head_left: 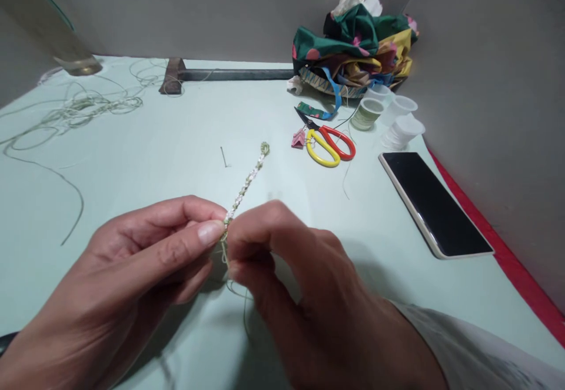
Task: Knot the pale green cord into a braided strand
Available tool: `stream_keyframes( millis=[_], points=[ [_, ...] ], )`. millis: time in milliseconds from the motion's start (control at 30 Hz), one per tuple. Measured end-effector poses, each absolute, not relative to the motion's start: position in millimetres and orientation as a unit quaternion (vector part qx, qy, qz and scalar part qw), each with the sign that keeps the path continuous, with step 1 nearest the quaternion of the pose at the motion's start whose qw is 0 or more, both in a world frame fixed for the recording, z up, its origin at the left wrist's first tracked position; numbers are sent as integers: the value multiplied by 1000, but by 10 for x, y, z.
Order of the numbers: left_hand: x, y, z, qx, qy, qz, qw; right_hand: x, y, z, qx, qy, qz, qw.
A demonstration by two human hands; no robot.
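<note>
A person's two bare hands meet over a pale mint-green bench [145, 172]. Nearest, at lower right, a light grey sleeve [459, 343] leads to the right hand [309, 284], its grip narrow, thumb and forefinger pinching thin green loose strands [224, 252]. The left hand [145, 260] grips the near end of a slim green-and-white knotted cord band [246, 187] between thumb and fingers. The band slants up and away, ending in a small green loop; it lies just above the meeting hands, at the centre.

To the right, a dark-screened phone with a pale edge [435, 202] lies flat. Beyond the left hand is a short thin pin [223, 157]. Farther right are scissors with one yellow and one red handle [325, 132], with a small pink tag [298, 138] beside them, then a clear spool of green thread [367, 118] near white spools [402, 134]. At far left spreads a tangle of thin green cord [88, 107]. At the back, a dark long-handled hammer [238, 75] reaches toward a heap of colourful patterned fabric [357, 49].
</note>
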State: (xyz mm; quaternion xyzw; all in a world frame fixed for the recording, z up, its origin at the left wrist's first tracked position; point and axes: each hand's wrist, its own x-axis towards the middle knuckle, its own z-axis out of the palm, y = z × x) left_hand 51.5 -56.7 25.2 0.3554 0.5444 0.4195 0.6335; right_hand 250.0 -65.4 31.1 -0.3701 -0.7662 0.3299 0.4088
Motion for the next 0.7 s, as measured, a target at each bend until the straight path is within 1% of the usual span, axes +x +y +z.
stream_keyframes(
  millis=[67, 200, 300, 367, 533, 700],
  points=[
    [522, -572, 254, 351, 547, 412, 638, 2487, -701, 312, -370, -765, 352, 393],
    [620, -578, 270, 312, 529, 405, 677, 2486, -744, 290, -327, -747, 438, 378],
    [794, -534, 281, 267, 492, 415, 717, 2489, -714, 262, -342, -726, 431, 413],
    [906, -484, 284, 252, 480, 414, 732, 2481, -678, 257, -367, -689, 450, 433],
    [936, -422, 264, 250, 485, 414, 728, 2461, -582, 278, -394, -541, 625, 401],
    [622, -541, 220, 255, 500, 419, 713, 2511, -490, 284, -362, -448, 724, 379]
  ],
)
